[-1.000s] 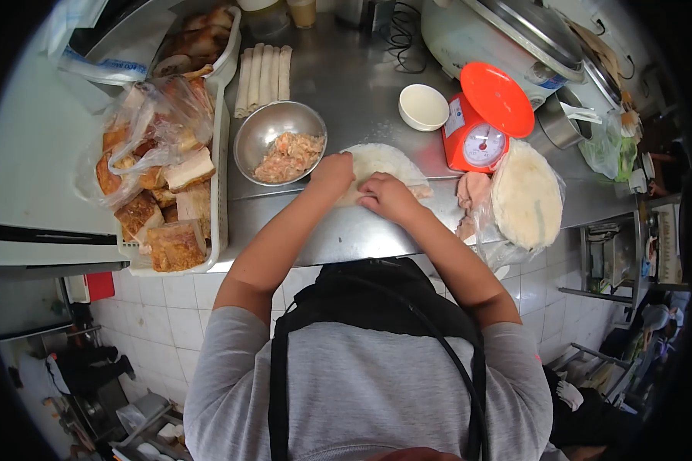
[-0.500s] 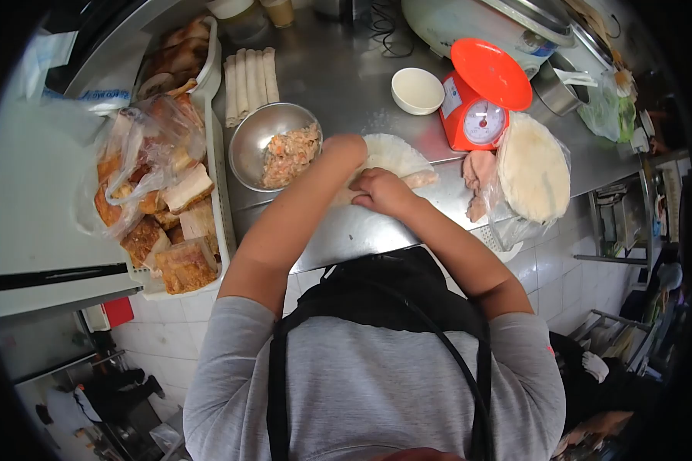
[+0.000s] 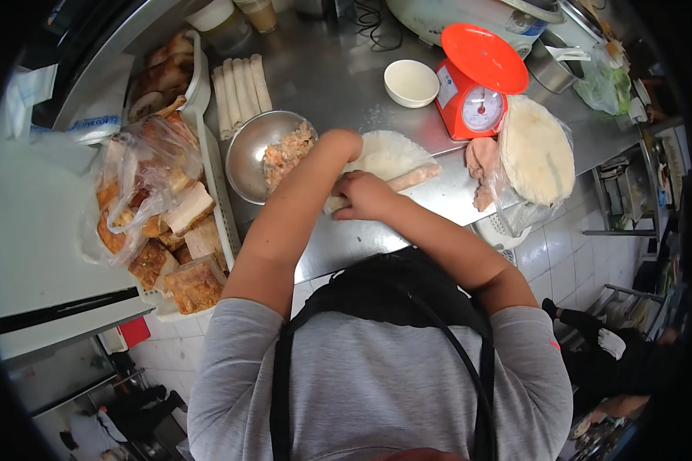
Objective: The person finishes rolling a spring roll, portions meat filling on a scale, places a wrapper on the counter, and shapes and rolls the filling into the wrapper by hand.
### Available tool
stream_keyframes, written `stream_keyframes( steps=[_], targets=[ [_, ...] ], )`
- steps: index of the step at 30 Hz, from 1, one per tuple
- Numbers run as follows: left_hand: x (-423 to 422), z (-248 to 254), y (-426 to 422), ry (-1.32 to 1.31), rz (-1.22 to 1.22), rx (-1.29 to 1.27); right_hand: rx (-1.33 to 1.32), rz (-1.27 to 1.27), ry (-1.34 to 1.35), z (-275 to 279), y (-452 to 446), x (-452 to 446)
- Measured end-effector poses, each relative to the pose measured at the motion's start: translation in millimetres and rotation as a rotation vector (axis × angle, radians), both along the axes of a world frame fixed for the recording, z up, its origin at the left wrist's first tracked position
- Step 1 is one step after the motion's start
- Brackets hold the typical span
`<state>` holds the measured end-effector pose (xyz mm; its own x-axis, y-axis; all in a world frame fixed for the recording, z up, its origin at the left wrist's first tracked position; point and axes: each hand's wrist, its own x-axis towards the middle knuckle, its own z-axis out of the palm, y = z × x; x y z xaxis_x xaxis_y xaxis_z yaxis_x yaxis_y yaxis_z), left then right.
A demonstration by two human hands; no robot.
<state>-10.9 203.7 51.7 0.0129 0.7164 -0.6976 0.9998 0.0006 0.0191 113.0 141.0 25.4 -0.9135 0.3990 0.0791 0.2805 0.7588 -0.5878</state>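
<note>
A round pale spring roll wrapper [image 3: 388, 150] lies on the steel table, with a log of pinkish filling [image 3: 417, 176] along its near edge, sticking out at the right. Over the near left part of the wrapper, my right hand [image 3: 367, 197] has its fingers curled and pressed onto the rolled edge. My left hand [image 3: 343, 144] bends at the wrist at the wrapper's left side; its fingers are hidden from view. Just left of it, a steel bowl [image 3: 246, 157] holds minced filling [image 3: 286, 156], partly covered by my left forearm.
Several finished rolls [image 3: 242, 92] lie behind the bowl. A white crate [image 3: 221, 200] of roasted meat stands left. At the back are a white bowl [image 3: 411, 83] and a red scale [image 3: 469, 100]. Right are pink meat paste [image 3: 482, 169] and stacked wrappers [image 3: 538, 154].
My right hand has shifted slightly left and nearer the edge. More of the filling log shows at its right end. The whole view has tilted a little.
</note>
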Motion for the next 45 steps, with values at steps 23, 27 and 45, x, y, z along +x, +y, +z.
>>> stream_keyframes(
  steps=[23,27,45],
  targets=[
    [16.3,2.2,-7.8,0.037,0.201,0.029,0.093,-0.060,0.136,-5.3,9.9,41.0],
    [13.3,-0.3,-8.9,0.021,0.195,0.039,0.068,-0.091,-0.012,3.4,27.9,60.7],
    [18.9,0.6,-9.5,0.063,0.293,0.033,0.028,0.037,-0.074,4.6,73.3,106.9]
  ],
)
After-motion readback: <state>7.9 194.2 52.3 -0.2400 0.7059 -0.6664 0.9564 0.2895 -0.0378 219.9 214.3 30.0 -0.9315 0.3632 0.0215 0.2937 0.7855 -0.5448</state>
